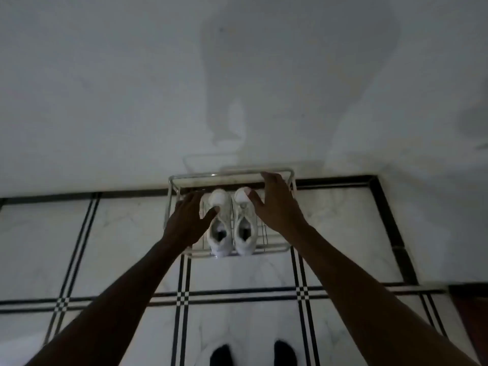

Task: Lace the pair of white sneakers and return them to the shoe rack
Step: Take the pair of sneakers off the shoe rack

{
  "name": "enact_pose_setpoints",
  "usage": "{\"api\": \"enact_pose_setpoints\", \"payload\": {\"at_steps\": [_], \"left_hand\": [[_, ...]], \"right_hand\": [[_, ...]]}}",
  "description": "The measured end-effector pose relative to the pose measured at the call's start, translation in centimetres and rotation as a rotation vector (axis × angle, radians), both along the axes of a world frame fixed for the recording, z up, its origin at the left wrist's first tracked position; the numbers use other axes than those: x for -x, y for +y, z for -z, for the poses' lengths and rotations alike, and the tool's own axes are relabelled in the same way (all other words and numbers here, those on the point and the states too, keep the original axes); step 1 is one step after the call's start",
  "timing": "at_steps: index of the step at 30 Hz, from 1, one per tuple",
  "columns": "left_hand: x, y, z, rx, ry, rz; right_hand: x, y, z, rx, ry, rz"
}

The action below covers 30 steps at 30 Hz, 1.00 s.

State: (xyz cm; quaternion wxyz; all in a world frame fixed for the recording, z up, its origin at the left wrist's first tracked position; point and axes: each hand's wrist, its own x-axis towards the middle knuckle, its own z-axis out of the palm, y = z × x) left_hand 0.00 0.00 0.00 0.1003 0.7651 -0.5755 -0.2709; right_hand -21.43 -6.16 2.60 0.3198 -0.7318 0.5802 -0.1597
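A pale wall (105, 88) meets a marble tiled floor (237, 276) crossed by dark lines. Against the wall stands the wire shoe rack (274, 250). On its top shelf the white sneakers (231, 220) sit side by side, toes to the wall. The left hand (188, 223) and right hand (277, 204) flank them, fingers spread wide, holding nothing.

White wall (105, 88), marble floor (237, 276) with black lines

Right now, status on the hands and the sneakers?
Both hands open, left hand, right hand, flanking sneakers. Pair side by side on shoe rack. Nothing blocking.
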Motion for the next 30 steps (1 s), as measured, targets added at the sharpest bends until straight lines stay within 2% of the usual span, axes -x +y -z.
{"api": "enact_pose_setpoints", "payload": {"at_steps": [3,7,11,15,18,21,24,26,30], "left_hand": [[0.0,0.2,9.8,-0.1,0.122,-0.07],[-0.5,0.0,19.8,-0.193,0.242,-0.285],[-1.0,-0.1,24.2,-0.195,0.408,-0.452],[-1.3,-0.6,25.4,-0.277,0.757,-0.564],[-1.1,-0.2,24.9,-0.227,0.76,-0.581],[-0.3,2.4,24.1,-0.119,0.723,-0.54],[1.6,7.2,22.6,0.023,0.686,-0.527],[2.8,10.9,22.4,0.112,0.596,-0.506],[4.7,19.1,24.2,0.165,0.465,-0.504]], "right_hand": [[-0.3,0.7,9.6,-0.208,-0.066,0.079],[-0.2,1.1,19.5,-0.403,-0.075,0.192],[-0.9,0.5,24.7,-0.474,-0.07,0.248],[-1.5,-1.0,27.0,-0.438,0.014,0.23],[-1.6,-1.5,27.0,-0.411,0.054,0.127],[-1.3,0.3,26.0,-0.314,0.039,0.125],[-0.2,5.2,24.0,-0.145,-0.032,0.136],[0.5,9.5,23.2,-0.075,-0.08,0.128],[2.4,17.8,25.0,-0.1,-0.193,0.18]]}}
